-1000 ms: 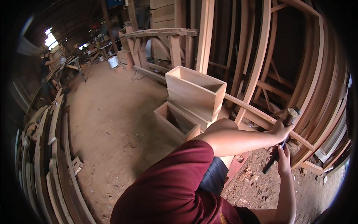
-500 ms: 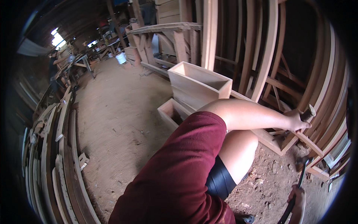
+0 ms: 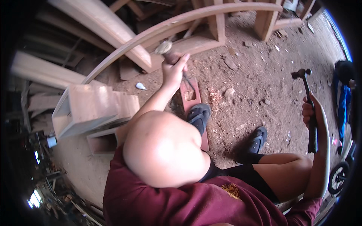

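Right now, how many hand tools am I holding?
2: a hammer in your right hand and a chisel-like tool in your left hand, near the slotted reddish board. Your grip hides part of each.

No readable text, label, number or sign. Only printed mark: gold patch [image 3: 230,191] on maroon shirt [image 3: 162,205], near lower edge of view, just below dark shorts [image 3: 245,174]. Patch small, irregular, tilted along cloth folds; detail too blurred to tell letters from pattern.
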Demonstrator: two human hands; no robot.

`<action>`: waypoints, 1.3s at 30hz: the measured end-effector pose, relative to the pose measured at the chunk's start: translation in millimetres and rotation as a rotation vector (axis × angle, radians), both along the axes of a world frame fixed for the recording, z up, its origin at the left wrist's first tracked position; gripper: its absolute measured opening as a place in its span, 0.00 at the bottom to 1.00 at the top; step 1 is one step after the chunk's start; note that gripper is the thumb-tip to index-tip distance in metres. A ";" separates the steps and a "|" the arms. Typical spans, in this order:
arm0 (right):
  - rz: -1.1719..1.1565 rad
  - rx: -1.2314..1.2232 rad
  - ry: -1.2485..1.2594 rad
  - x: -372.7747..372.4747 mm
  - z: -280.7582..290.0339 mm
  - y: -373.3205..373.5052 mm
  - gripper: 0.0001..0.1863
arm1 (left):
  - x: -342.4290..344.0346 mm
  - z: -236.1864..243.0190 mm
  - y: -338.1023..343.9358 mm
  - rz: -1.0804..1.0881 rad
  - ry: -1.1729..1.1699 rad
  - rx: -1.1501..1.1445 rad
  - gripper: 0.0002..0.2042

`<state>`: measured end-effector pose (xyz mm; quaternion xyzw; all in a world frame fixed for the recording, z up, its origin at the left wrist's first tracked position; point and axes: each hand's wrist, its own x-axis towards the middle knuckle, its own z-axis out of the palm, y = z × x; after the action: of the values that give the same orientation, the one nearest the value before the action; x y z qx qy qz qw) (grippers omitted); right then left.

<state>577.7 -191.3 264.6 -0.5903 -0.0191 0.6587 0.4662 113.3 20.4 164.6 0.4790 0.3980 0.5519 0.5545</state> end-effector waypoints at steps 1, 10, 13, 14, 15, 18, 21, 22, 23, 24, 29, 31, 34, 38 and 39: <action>-0.047 -0.023 -0.021 7.2 0.5 -4.8 0.13 | 12.9 -29.7 1.5 0.024 -0.019 -0.037 0.11; -0.041 -0.194 0.204 -13.3 -49.7 21.7 0.16 | -11.9 -99.0 -22.9 0.308 0.237 -0.149 0.05; 0.048 -0.208 0.115 -32.9 -38.9 34.4 0.16 | -17.4 -96.3 -21.0 0.290 0.195 -0.093 0.05; 0.078 -0.216 0.066 -39.1 -37.4 39.1 0.16 | -17.8 -96.9 -20.0 0.279 0.178 -0.078 0.05; 0.102 -0.211 0.029 -44.8 -34.4 42.9 0.16 | -17.7 -97.5 -19.1 0.267 0.160 -0.065 0.05; 0.166 -0.195 -0.060 -55.8 -30.1 50.8 0.17 | -15.4 -100.2 -18.7 0.232 0.121 -0.046 0.05; 0.209 -0.177 -0.103 -62.3 -27.5 53.5 0.17 | -17.1 -104.7 -17.2 0.188 0.082 -0.028 0.05; 0.233 -0.172 -0.109 -68.5 -23.7 57.5 0.18 | -22.2 -105.2 -17.7 0.183 0.063 -0.025 0.05; 0.244 -0.169 -0.118 -71.3 -21.4 57.5 0.18 | -21.9 -107.2 -17.5 0.171 0.043 -0.017 0.05; 0.248 -0.169 -0.113 -73.8 -20.1 57.1 0.18 | -20.0 -109.6 -16.7 0.156 -0.006 -0.022 0.05; 0.277 -0.139 -0.134 -87.9 -18.3 48.5 0.19 | -15.8 -123.0 -15.2 -0.025 -0.223 -0.045 0.06; 0.281 -0.101 -0.168 -99.3 -14.7 45.1 0.19 | -18.7 -129.2 -14.4 -0.066 -0.194 -0.045 0.05; 0.270 0.003 -0.274 -113.8 -11.8 40.7 0.17 | -14.1 -137.4 -16.1 -0.025 -0.125 -0.072 0.05; 0.245 0.188 -0.468 -148.3 -6.2 44.6 0.13 | -11.7 -141.9 -10.8 -0.031 -0.093 -0.058 0.07; 0.345 0.194 -0.454 -147.8 9.7 48.5 0.12 | -7.8 -143.3 -7.1 -0.047 -0.087 -0.043 0.07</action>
<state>429.9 -142.8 274.3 -0.6631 -0.2859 0.5746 0.3854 105.5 13.3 21.3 0.4517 0.3740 0.5502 0.5944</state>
